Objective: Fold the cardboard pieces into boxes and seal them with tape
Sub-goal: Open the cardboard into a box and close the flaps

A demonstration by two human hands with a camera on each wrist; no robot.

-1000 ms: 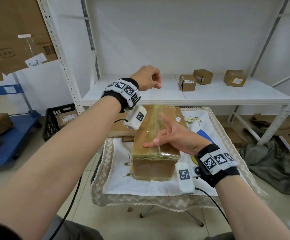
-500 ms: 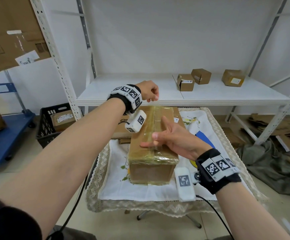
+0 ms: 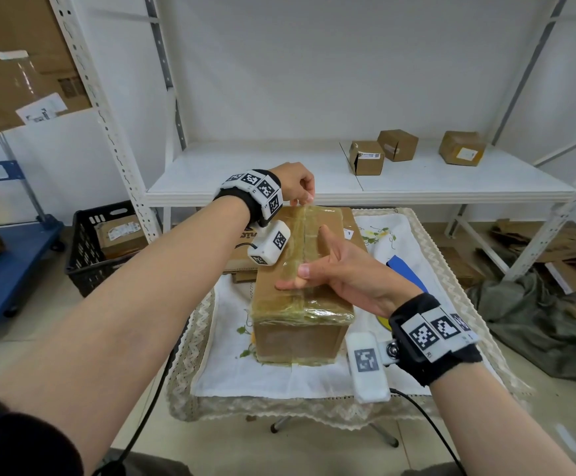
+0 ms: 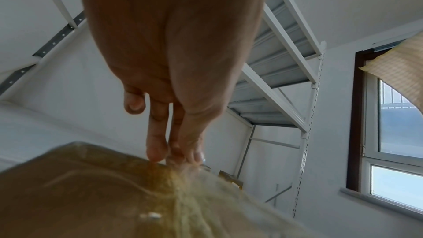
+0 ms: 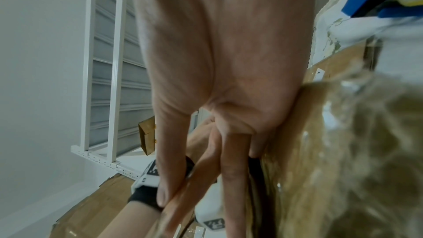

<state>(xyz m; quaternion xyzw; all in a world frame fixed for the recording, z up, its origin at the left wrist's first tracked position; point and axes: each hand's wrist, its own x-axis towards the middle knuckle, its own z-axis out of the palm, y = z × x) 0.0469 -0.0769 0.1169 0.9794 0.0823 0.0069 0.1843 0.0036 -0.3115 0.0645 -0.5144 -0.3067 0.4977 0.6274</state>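
Crate (image 3: 87, 249) sits on the floor left of the box (image 3: 300, 324), a labelled parcel inside it. Left hand (image 3: 295, 183) is at the box's far top edge, fingertips (image 4: 156, 151) pinching the clear tape (image 3: 308, 209) there. The box stands on a cloth-covered table (image 3: 279, 379). Right hand (image 3: 339, 273) lies flat on the box top, fingers straight, pressing the tape seam. Three small boxes (image 3: 396, 144) sit on the shelf (image 3: 252, 173) beyond the box.

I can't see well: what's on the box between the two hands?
Head view: only shiny clear tape on the box top, between left hand and right hand.
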